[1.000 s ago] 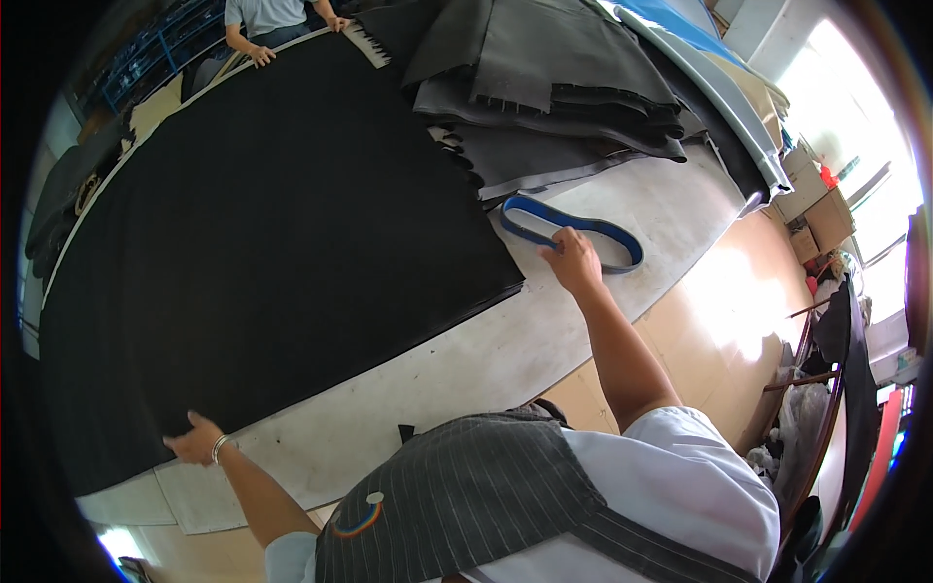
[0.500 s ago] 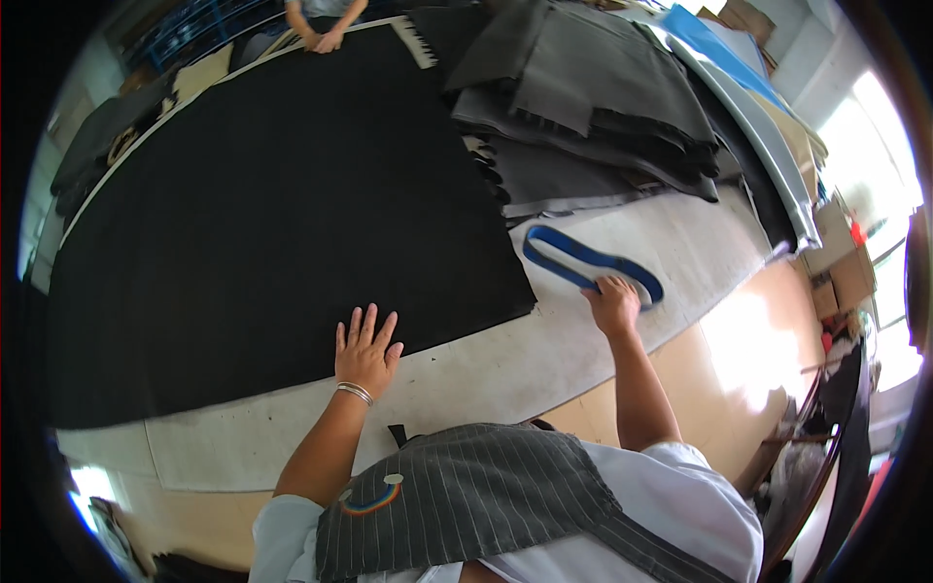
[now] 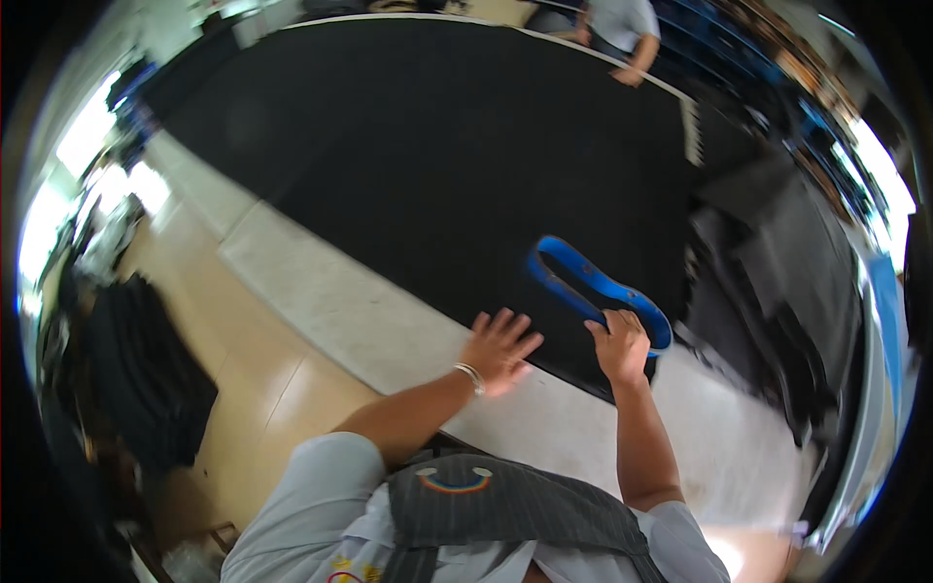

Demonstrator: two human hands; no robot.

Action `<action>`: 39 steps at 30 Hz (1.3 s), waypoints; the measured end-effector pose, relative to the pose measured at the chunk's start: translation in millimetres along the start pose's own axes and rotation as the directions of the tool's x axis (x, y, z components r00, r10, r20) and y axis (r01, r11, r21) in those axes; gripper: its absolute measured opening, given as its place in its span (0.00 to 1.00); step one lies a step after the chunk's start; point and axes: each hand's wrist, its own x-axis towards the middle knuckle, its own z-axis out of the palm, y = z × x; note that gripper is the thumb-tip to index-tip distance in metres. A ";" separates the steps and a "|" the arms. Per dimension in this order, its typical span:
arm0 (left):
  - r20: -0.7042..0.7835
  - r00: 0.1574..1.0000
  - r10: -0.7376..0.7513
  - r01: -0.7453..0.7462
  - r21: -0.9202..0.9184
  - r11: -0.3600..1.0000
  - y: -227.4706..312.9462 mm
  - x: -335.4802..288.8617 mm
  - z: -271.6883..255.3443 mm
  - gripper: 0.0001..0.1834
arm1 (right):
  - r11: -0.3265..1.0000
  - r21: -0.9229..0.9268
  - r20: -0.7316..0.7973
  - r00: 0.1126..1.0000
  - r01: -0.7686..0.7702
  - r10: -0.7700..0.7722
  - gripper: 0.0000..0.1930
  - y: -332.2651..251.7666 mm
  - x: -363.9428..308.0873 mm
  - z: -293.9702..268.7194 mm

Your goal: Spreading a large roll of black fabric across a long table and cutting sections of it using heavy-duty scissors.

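Observation:
A large black sheet point(image 3: 418, 165) of material is spread over the pale table point(image 3: 301, 282). My right hand point(image 3: 622, 348) grips the near end of a blue sole-shaped cutting die point(image 3: 604, 284), a narrow closed band. The die is over the near right corner of the sheet; whether it touches cannot be told. My left hand point(image 3: 500, 352), slightly blurred, has its fingers spread at the sheet's near edge, left of the die. It holds nothing.
Grey-black sheets point(image 3: 777, 253) are heaped on the right of the table. Across it, a co-worker's hand point(image 3: 630, 76) rests at the sheet's far edge. A dark stack point(image 3: 151, 379) stands on the floor at left. Beyond the heap lies a light-coloured roll point(image 3: 870, 389).
My view has turned left. The die, still in my right hand, has moved from above the bare tabletop to over the black sheet's corner. My left hand has come nearer to it.

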 end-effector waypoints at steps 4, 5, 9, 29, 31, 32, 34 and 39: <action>-0.063 0.994 0.085 -0.090 -0.073 0.993 -13.5 -27.0 13.8 0.30 | 0.982 -0.165 0.095 0.992 0.093 -0.078 0.11 -1.0 5.3 60.4; -0.126 0.988 0.093 -0.105 -0.091 0.990 -22.6 -43.5 24.2 0.30 | 0.978 -0.186 0.098 0.992 0.096 -0.078 0.11 -7.8 0.2 70.2; -0.058 0.994 0.093 -0.101 -0.156 0.982 -50.9 -109.1 33.1 0.29 | 0.938 -0.344 0.112 0.994 0.036 0.003 0.13 -12.4 -16.7 78.5; -0.050 0.835 -0.549 0.390 -0.651 0.652 -389.9 -411.0 8.2 0.20 | 0.821 0.420 0.202 0.842 0.386 -0.499 0.15 -417.7 72.0 378.8; -0.017 0.801 -0.598 0.454 -0.634 0.626 -423.3 -431.9 -2.2 0.21 | 0.766 0.425 0.132 0.804 0.482 -0.579 0.15 -450.2 95.9 415.5; 0.058 0.761 -0.646 0.499 -0.689 0.526 -437.4 -442.8 -7.0 0.21 | 0.748 0.451 0.123 0.795 0.488 -0.593 0.15 -467.0 106.8 431.8; 0.134 0.698 -0.703 0.549 -0.730 0.406 -473.8 -468.2 -4.9 0.22 | 0.750 0.493 0.151 0.805 0.442 -0.574 0.15 -505.3 134.0 466.2; 0.244 0.351 -0.904 0.793 -0.591 0.148 -557.9 -577.2 76.1 0.22 | 0.727 0.569 0.212 0.785 0.385 -0.582 0.15 -591.6 201.1 554.0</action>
